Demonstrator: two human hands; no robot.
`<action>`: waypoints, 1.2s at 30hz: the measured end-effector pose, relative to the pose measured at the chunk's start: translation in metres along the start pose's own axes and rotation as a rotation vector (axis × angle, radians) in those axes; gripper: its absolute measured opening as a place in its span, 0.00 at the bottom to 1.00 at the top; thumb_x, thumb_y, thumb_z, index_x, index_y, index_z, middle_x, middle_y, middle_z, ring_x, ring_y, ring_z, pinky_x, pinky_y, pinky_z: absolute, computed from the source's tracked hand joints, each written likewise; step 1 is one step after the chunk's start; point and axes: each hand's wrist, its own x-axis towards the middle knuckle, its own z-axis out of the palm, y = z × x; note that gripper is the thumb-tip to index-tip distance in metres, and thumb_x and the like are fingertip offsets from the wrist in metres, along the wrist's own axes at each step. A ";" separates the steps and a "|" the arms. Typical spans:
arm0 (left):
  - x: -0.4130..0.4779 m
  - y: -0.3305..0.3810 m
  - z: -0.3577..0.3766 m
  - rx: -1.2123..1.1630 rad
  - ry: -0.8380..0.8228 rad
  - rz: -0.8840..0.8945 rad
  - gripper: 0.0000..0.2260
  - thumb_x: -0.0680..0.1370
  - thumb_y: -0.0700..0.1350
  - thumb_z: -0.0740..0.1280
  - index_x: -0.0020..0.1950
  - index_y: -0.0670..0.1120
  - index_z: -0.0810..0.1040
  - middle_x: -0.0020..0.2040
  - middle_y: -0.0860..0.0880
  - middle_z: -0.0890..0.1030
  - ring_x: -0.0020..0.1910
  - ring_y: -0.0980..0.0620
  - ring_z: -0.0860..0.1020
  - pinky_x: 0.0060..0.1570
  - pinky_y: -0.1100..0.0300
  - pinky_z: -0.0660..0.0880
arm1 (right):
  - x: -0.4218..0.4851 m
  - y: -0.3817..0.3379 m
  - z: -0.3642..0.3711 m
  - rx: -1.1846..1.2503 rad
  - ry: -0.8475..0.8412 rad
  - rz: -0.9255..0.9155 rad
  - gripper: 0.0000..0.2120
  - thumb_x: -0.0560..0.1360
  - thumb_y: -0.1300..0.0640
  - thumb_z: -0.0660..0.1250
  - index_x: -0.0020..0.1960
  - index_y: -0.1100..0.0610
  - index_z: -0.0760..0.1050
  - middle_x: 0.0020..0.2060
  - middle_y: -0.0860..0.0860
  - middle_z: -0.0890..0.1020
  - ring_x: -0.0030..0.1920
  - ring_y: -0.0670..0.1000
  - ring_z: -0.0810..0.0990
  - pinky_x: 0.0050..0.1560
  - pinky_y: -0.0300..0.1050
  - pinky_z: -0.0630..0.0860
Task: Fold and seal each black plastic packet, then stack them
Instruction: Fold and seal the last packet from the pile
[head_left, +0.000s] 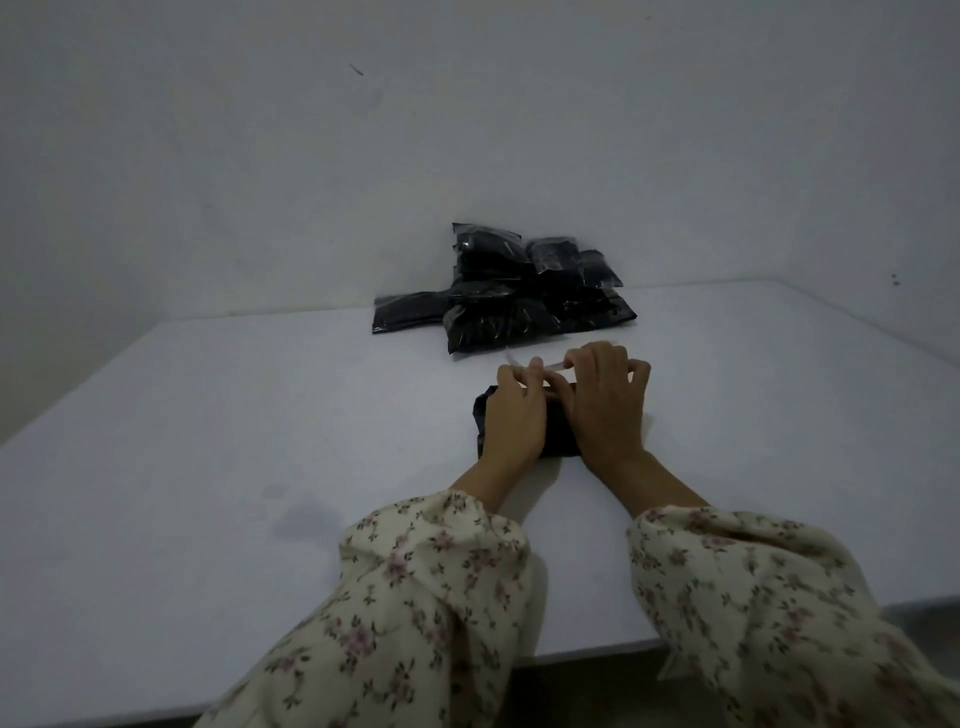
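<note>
From the head view, the black packet (559, 434) I am working on lies flat on the white worktop (249, 426), just in front of the pile of packets (498, 296), on the side nearer me and not touching it. My left hand (511, 418) and right hand (605, 408) both rest on this packet and cover most of it, so only its left edge and a dark band between my wrists show. Each grip is clenched in a pinch on a thin clear strip (551, 367), which runs between my fingertips above the packet's far edge, toward the pile. The pile itself leans against the wall (467, 130) at the worktop's back edge. My floral sleeves (431, 597) lie nearest me, farthest from the pile.
</note>
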 end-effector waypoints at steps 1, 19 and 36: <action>0.001 0.000 0.001 0.004 0.030 0.002 0.13 0.83 0.52 0.53 0.54 0.43 0.69 0.41 0.54 0.73 0.40 0.61 0.71 0.36 0.72 0.64 | -0.001 0.000 0.000 0.021 -0.023 0.008 0.14 0.81 0.44 0.55 0.48 0.55 0.67 0.40 0.53 0.78 0.42 0.52 0.72 0.43 0.47 0.65; -0.006 -0.010 0.006 -0.051 0.155 0.163 0.06 0.84 0.44 0.50 0.51 0.44 0.63 0.30 0.55 0.76 0.31 0.62 0.73 0.31 0.74 0.67 | 0.017 0.004 -0.047 1.090 -0.432 1.300 0.20 0.73 0.58 0.71 0.61 0.51 0.66 0.41 0.53 0.85 0.44 0.45 0.82 0.54 0.44 0.75; 0.002 -0.020 0.006 0.116 0.277 0.138 0.16 0.78 0.45 0.63 0.31 0.46 0.65 0.27 0.51 0.71 0.28 0.56 0.68 0.33 0.65 0.64 | 0.043 0.039 -0.034 1.057 -0.717 1.568 0.14 0.73 0.67 0.70 0.55 0.61 0.69 0.37 0.55 0.79 0.33 0.48 0.78 0.28 0.34 0.76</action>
